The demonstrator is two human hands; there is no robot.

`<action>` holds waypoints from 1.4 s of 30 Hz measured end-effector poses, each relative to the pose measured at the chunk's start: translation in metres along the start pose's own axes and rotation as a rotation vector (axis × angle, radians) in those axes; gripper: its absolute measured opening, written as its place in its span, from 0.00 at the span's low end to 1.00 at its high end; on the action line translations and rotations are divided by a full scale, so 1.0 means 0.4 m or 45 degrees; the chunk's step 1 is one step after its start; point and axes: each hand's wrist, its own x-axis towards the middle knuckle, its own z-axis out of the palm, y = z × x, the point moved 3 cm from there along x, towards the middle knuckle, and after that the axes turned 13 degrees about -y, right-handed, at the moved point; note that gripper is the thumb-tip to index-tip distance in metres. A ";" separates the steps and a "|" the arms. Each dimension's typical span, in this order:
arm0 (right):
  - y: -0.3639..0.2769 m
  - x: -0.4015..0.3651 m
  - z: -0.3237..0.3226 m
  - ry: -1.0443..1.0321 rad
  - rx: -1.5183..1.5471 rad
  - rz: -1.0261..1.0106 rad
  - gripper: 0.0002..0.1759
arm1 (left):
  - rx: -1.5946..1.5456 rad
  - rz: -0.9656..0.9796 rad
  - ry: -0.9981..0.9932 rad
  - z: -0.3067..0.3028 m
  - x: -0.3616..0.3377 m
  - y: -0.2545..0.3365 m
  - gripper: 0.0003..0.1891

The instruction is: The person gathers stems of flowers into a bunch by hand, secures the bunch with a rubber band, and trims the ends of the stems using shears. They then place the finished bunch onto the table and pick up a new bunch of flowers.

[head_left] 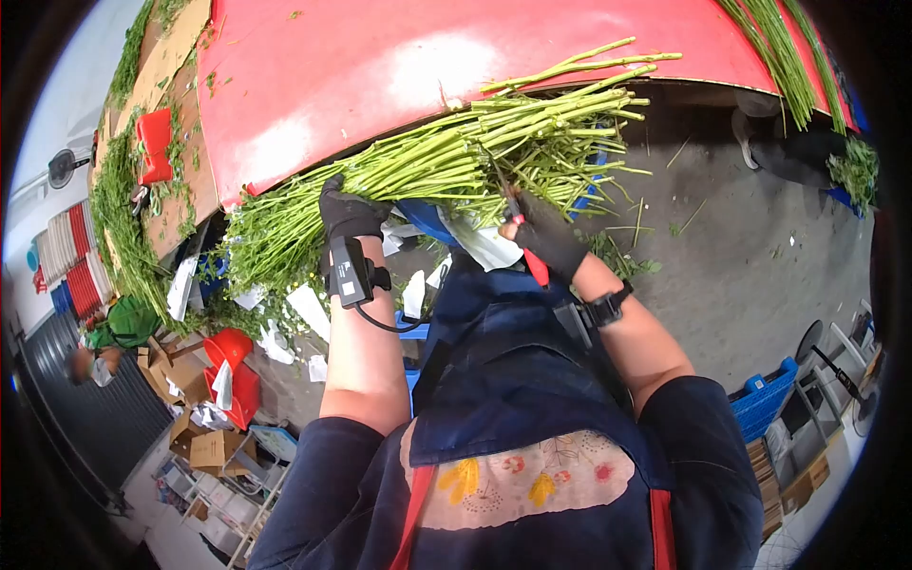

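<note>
A large bundle of green stems (427,157) lies along the front edge of the red table, leaves to the left and cut ends to the right. My left hand (350,211), in a black glove, is closed on the bundle's lower side near its leafy part. In my right hand (551,237), also gloved, are red-handled pruning shears (534,266). Their dark blades point up into the stems, and the tips are partly hidden among them. A few longer stems stick out at the upper right of the bundle.
The red table (351,57) spans the top. More stems (774,57) hang at the upper right. Below the bundle are a blue bin (425,220), white paper scraps and loose leaves. A red container (154,145) sits at the left, and a person in green stands at the far left.
</note>
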 end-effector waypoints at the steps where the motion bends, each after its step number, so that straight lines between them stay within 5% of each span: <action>1: -0.011 0.021 -0.007 0.054 -0.056 -0.107 0.39 | -0.016 -0.001 -0.008 0.000 -0.002 -0.001 0.20; 4: -0.039 0.065 -0.022 0.217 -0.227 -0.434 0.39 | 0.333 -0.012 -0.144 -0.070 0.069 0.006 0.20; 6: -0.029 0.074 -0.033 0.154 -0.050 -0.357 0.37 | 0.858 0.065 -0.351 -0.220 0.215 0.021 0.21; 11: -0.047 0.042 -0.029 0.153 -0.043 -0.144 0.28 | -0.026 0.010 -0.124 -0.017 0.032 0.003 0.22; 14: 0.023 0.056 0.000 0.192 -0.019 -0.044 0.25 | 0.484 -0.013 -0.209 -0.127 0.130 0.015 0.22; 20: 0.027 0.021 -0.018 0.125 -0.143 0.013 0.33 | 0.011 0.021 0.005 -0.004 0.020 0.009 0.21; 25: 0.001 0.075 -0.044 0.170 -0.282 -0.287 0.41 | 0.348 -0.058 -0.173 -0.056 0.065 0.012 0.21; 28: 0.000 0.105 -0.060 0.179 -0.256 -0.430 0.42 | 0.866 -0.006 -0.338 -0.250 0.244 0.032 0.21; 30: -0.016 0.090 -0.055 0.202 -0.235 -0.444 0.41 | 0.286 -0.005 -0.208 -0.091 0.100 0.020 0.22; 31: -0.020 0.084 -0.053 0.214 -0.226 -0.450 0.41 | 0.423 -0.019 -0.275 -0.119 0.132 0.023 0.22; 34: -0.038 0.079 -0.050 0.178 -0.083 -0.325 0.30 | 0.611 -0.047 -0.336 -0.205 0.198 0.030 0.22; 40: -0.050 0.047 -0.032 0.149 0.053 -0.139 0.15 | -0.177 -0.151 -0.160 -0.056 0.062 0.015 0.22; 42: -0.041 0.042 -0.030 0.174 0.009 -0.193 0.16 | 0.254 -0.079 -0.231 -0.058 0.064 0.022 0.22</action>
